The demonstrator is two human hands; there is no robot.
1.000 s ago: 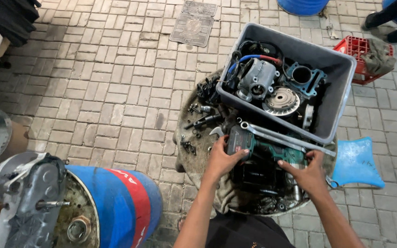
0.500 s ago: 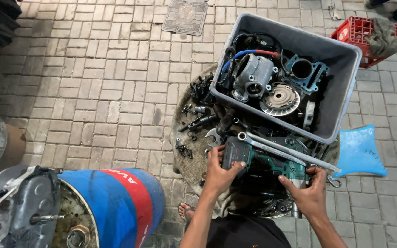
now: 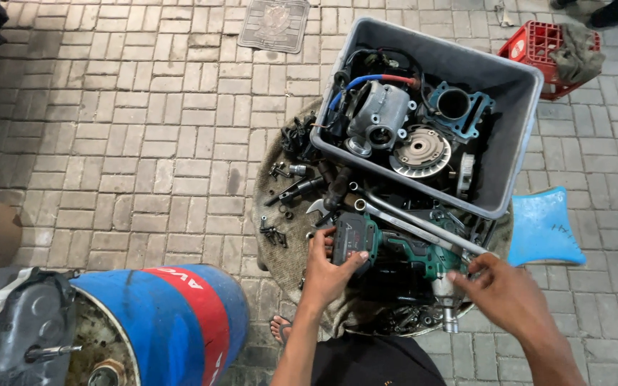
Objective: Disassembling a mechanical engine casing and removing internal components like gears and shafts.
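L hand (image 3: 329, 266): wrapped round battery end of green cordless impact wrench (image 3: 395, 246)
R hand (image 3: 503, 287): fingers curled, wrench's nose end pinched
Behind: grey parts bin (image 3: 516, 121), long spanner (image 3: 416, 225) laid alongside

We see a brick-paved floor (image 3: 130, 143); on it lie a round cloth (image 3: 280, 250) with loose tools, a blue barrel (image 3: 173, 322), a red crate (image 3: 538, 43) and a blue cushion (image 3: 545, 229).
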